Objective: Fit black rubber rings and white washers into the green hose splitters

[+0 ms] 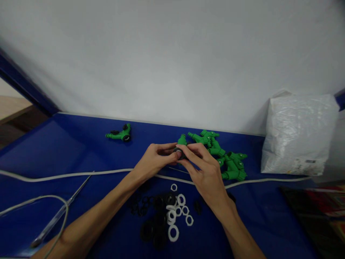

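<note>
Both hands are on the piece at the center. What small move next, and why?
Probably press the dark round part lightly toward the green fitting with the left hand, the right hand steadying it. The left thumb rests on that part, and the green connector farther left has a black ring at one end; whether this one is seated is hidden.

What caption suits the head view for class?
Left hand and right hand hold a green fitting beyond white rings.

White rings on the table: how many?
At least 8 white rings: one alone at the back; nearer, one at top, two in the middle, one at right, two bunched at left, one at bottom. Overlap may hide more.
</note>
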Available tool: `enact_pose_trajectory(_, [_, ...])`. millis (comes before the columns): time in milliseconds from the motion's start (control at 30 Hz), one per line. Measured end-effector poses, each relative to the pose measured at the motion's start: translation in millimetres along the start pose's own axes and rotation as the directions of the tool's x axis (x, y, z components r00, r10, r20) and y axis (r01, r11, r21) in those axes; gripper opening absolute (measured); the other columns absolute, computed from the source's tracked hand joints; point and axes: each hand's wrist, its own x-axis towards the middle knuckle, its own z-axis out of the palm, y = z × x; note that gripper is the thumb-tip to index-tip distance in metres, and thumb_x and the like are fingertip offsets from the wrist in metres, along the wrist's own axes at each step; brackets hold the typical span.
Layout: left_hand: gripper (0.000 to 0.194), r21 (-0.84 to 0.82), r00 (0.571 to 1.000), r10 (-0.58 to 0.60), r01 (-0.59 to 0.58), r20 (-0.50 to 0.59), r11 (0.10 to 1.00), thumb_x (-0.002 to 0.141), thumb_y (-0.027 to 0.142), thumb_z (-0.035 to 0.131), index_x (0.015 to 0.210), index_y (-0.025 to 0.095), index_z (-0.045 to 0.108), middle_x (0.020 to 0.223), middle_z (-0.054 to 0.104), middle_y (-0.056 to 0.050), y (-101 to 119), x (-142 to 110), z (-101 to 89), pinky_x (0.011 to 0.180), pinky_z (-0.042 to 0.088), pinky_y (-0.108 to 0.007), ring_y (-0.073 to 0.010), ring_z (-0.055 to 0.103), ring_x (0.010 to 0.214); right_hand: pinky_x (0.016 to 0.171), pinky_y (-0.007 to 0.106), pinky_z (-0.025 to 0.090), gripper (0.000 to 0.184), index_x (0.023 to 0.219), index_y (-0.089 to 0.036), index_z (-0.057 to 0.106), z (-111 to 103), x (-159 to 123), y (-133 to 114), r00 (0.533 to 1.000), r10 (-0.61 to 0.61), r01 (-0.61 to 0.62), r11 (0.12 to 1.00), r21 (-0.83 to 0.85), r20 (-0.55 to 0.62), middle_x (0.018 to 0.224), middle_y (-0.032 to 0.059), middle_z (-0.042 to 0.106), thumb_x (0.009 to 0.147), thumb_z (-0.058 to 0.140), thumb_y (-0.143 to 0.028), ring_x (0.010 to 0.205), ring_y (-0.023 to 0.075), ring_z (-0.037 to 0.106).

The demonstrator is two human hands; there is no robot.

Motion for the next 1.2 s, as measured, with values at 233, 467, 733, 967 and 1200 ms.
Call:
enact_pose_trajectory(233, [0.051,0.04,0.993,0.114,-0.115,0.01,0.993,0.086,0.045,0.071,0.127,0.016,0.071,0.115,0.077,-0.007,-1.9,-0.7,4.5,0.1,0.051,-0.035,-0.0296,0.068,0.114,0.08,0.029,0.055,0.033,0.122,-0.014,0.07,2.2,2.0,-6.7,0.997,-0.003,-0.003,0.997,-0.073,-0.082,0.1,0.008,0.063,0.09,0.067,-0.008,0.089,0.0165,0.064])
enact_pose_trajectory(467, [0.041,0.034,0.986,0.162,-0.163,0.035,0.986,0.094,0.044,0.061,0.126,0.021,0.073,0.122,0.074,-0.004,-4.2,-1.3,12.0,0.098,0.051,-0.031,-0.0281,0.063,0.121,0.083,0.031,0.056,0.029,0.12,-0.017,0.071,6.7,-1.9,-10.7,0.986,0.065,-0.075,0.995,-0.061,-0.155,0.102,0.0081,0.066,0.092,0.066,-0.013,0.091,0.0173,0.065])
enact_pose_trajectory(733, [0.038,-0.044,0.987,0.159,-0.157,0.04,0.987,0.097,0.044,0.056,0.117,0.019,0.075,0.115,0.075,-0.005,-3.4,-6.5,18.9,0.092,0.052,-0.032,-0.0247,0.067,0.103,0.081,0.031,0.057,0.029,0.121,-0.016,0.071,8.0,-2.4,-11.0,0.982,0.048,-0.066,0.994,-0.093,-0.182,0.102,0.0086,0.067,0.093,0.065,-0.012,0.091,0.0169,0.065])
enact_pose_trajectory(967, [0.036,-0.054,0.989,0.144,-0.142,0.019,0.988,0.096,0.044,0.057,0.112,0.017,0.075,0.112,0.075,-0.006,-5.6,-6.5,20.6,0.101,0.045,-0.034,-0.0254,0.062,0.111,0.083,0.033,0.056,0.031,0.123,-0.016,0.07,6.8,-3.7,-11.2,0.986,0.05,-0.067,0.992,-0.104,-0.16,0.103,0.0092,0.068,0.093,0.065,-0.012,0.091,0.0178,0.066])
enact_pose_trajectory(1200, [0.033,-0.122,0.991,0.131,-0.131,-0.004,0.984,0.095,0.041,0.058,0.111,0.017,0.075,0.112,0.074,-0.005,-7.2,-6.9,24.3,0.104,0.044,-0.033,-0.024,0.06,0.114,0.083,0.035,0.056,0.032,0.125,-0.016,0.069,6.0,-5.6,-9.8,0.988,-0.008,-0.014,0.991,-0.136,-0.157,0.1,0.0092,0.069,0.094,0.064,-0.011,0.091,0.0185,0.065])
